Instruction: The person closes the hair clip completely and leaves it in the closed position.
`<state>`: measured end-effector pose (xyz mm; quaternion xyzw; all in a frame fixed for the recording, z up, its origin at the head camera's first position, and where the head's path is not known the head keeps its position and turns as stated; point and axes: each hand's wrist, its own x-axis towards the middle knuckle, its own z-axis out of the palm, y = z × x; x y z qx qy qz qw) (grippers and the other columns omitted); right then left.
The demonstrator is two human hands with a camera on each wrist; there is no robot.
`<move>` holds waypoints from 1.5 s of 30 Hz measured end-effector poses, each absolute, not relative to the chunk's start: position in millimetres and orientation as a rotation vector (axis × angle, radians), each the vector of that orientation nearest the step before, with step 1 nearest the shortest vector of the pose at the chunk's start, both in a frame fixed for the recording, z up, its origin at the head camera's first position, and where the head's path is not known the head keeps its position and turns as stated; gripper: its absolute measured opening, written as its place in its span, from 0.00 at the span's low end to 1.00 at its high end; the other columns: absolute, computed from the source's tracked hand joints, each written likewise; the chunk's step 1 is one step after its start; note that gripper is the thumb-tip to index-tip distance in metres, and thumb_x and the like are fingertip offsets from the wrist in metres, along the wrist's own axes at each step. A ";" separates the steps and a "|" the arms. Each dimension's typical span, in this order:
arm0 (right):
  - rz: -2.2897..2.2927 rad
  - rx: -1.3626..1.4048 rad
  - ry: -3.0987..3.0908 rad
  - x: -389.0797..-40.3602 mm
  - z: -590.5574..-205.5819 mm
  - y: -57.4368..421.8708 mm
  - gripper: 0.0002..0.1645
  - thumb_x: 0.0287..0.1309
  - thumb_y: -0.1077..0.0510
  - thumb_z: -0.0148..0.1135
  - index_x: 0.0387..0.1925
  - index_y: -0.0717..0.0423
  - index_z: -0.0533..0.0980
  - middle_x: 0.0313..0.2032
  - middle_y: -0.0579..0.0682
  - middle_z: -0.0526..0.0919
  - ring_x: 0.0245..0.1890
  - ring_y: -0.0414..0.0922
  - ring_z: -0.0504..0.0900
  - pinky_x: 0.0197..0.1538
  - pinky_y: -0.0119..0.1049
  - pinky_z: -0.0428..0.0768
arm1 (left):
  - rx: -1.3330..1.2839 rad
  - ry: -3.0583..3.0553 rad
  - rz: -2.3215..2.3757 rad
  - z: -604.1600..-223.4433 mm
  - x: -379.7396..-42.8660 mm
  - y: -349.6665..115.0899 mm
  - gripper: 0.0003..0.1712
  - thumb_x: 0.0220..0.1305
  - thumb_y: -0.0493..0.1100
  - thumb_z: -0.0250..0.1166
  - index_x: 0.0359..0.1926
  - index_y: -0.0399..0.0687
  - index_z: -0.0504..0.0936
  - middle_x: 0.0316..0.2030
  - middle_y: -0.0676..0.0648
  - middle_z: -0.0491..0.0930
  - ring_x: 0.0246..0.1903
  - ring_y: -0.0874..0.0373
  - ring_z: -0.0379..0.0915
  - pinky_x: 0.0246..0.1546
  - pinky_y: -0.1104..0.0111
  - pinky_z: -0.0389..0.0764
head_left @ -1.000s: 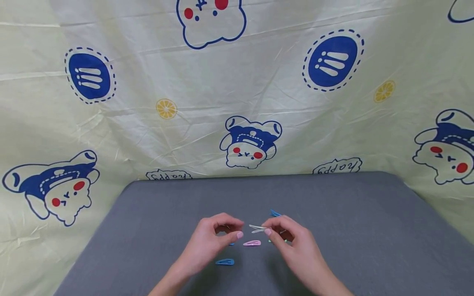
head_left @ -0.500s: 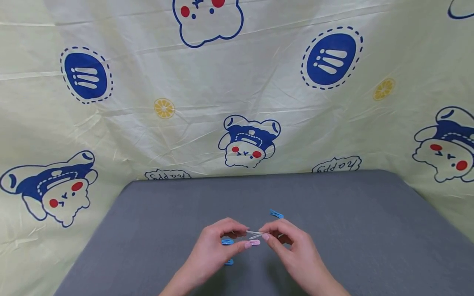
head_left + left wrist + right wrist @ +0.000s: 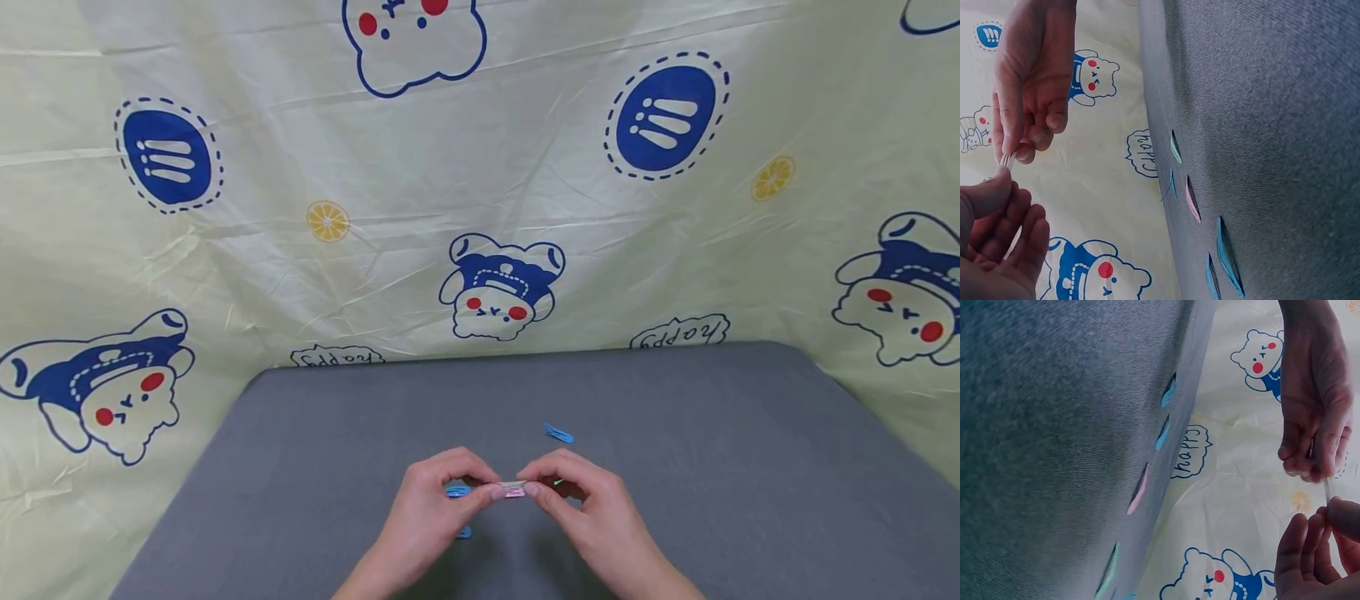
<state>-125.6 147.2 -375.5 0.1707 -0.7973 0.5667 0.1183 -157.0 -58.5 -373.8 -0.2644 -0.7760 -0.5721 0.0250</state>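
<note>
Between both hands, above the grey table, is a thin white snap hair clip (image 3: 512, 483). My left hand (image 3: 435, 508) pinches its left end between thumb and fingers, while my right hand (image 3: 592, 508) pinches the right end. The fingertips cover much of the clip. Below it on the table lies a pink hair clip (image 3: 1192, 201). Two blue hair clips (image 3: 1227, 256) lie on the left-hand side, one partly behind my left hand in the head view. A green hair clip (image 3: 1109, 572) sits mostly behind my right hand in the head view.
Farther back on the grey tabletop (image 3: 675, 450) is another blue hair clip (image 3: 558, 433), its two parts spread apart. A pale curtain (image 3: 405, 167) printed with cartoon bears hangs behind the table's far edge.
My left hand has moved right and now pinches the white clip's left end. The clip's spread legs have come together. Both hands are slightly lower.
</note>
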 end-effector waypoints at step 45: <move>1.800 0.379 -2.213 -132.9 -396.2 146.0 0.04 0.58 0.58 0.70 0.36 0.47 0.84 0.36 0.47 0.83 0.37 0.45 0.81 0.43 0.37 0.81 | -0.755 -2.383 -1.768 -391.5 -159.8 -52.9 0.04 0.61 0.42 0.71 0.31 0.58 0.85 0.29 0.58 0.79 0.31 0.59 0.75 0.33 0.65 0.78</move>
